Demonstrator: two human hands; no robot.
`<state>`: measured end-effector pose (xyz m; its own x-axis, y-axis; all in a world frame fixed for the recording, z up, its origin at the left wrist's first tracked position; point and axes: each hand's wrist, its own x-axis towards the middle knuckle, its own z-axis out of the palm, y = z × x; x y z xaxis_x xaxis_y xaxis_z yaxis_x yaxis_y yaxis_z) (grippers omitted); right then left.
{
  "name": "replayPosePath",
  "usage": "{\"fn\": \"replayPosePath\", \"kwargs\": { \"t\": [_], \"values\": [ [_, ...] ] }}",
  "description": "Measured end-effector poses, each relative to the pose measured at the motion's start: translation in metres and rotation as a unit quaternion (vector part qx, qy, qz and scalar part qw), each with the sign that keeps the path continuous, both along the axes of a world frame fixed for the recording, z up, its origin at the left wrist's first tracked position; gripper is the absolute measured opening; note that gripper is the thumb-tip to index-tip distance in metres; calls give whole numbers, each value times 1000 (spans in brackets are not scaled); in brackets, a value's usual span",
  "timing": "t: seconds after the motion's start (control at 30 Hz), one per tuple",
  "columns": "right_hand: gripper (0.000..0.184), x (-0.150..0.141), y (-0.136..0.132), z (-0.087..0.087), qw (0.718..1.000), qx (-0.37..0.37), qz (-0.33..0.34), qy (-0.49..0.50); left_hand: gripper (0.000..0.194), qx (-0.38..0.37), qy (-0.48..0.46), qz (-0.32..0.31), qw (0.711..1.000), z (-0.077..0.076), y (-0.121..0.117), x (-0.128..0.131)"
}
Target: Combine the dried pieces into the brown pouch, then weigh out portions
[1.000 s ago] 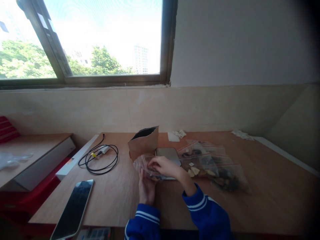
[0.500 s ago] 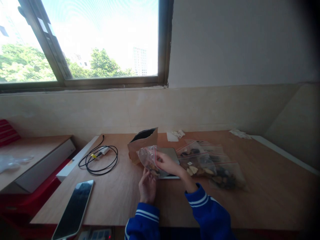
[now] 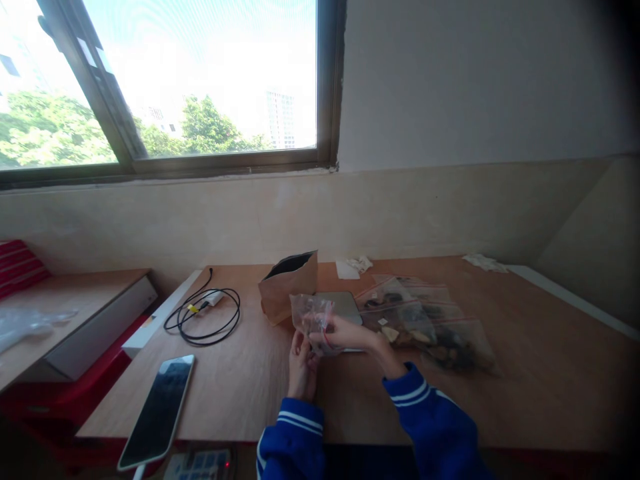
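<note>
A clear zip bag (image 3: 311, 308) with a red seal strip is held tilted above the table, in front of an open brown paper pouch (image 3: 291, 287). My right hand (image 3: 347, 335) grips the bag from the right, near the red strip. Close under the bag's lower left side is my left hand (image 3: 303, 370), its fingers curled; what they close on is hidden. Behind my right hand lies a flat scale-like device (image 3: 345, 303) with a pale top, partly covered. Just right of it, several clear zip bags (image 3: 453, 350) of dark and pale dried pieces overlap.
A phone (image 3: 159, 410) with a white cable overhangs the front left edge. Behind it is a coiled black cable (image 3: 207, 320) with a white plug. Crumpled tissue (image 3: 359, 265) and more white paper (image 3: 485, 263) lie along the back. A keypad device (image 3: 200, 465) sits below the edge.
The bag has turned: its red strip now sits lower, by my right fingers, and the brown pieces seen inside earlier are no longer plain. The view has shifted slightly.
</note>
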<state>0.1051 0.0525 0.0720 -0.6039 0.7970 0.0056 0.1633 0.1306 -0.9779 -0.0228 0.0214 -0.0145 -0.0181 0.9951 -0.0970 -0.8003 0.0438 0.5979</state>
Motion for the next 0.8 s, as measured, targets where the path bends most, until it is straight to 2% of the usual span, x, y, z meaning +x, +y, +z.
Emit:
{"fn": "replayPosePath", "kwargs": {
  "t": [0.07,0.17,0.27,0.37,0.47,0.67,0.8],
  "values": [
    [57,1,-1,0,999,18,24,-11,33,7,3,-5,1000,3,-1,-1],
    [51,1,0,-2,998,45,13,-33,21,-16,-42,-23,999,7,-3,-5],
    [45,-1,6,-11,999,38,-25,-15,29,-7,-83,-46,995,10,-3,-8],
    [46,-3,13,-24,998,7,-65,15,42,5,-78,-43,996,11,-2,-8],
    [47,-4,19,-32,996,0,-87,32,45,-9,-73,-34,997,12,-2,-7],
    [45,-1,26,-33,983,88,-153,53,44,-23,-54,-30,998,10,-2,-4],
    [47,-3,27,-36,986,94,-139,21,41,-26,-29,-14,999,7,-1,-1]
  ]
}}
